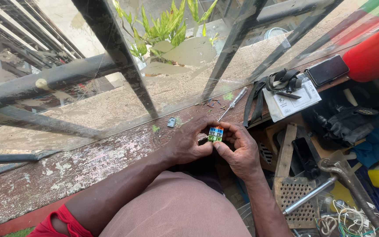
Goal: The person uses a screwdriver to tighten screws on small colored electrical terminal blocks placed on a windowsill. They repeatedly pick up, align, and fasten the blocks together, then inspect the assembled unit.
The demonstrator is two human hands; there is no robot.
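Note:
Both my hands meet at the edge of a worn concrete ledge (88,162). Together they pinch a small block with orange, blue and green bands (216,133). My left hand (189,145) grips it from the left side, and my right hand (240,147) holds it from the right with the thumb under it. A thin screwdriver with a clear handle (233,103) lies on the ledge just beyond the block. A small grey part (171,122) rests on the ledge to the left of my hands.
Dark metal window bars (128,74) and a glass pane rise behind the ledge, with a green plant (163,26) outside. To the right lie a black strap (268,85), a white booklet (290,98), a dark phone (328,70), a red container (369,55), and a box of tools and wires (330,197).

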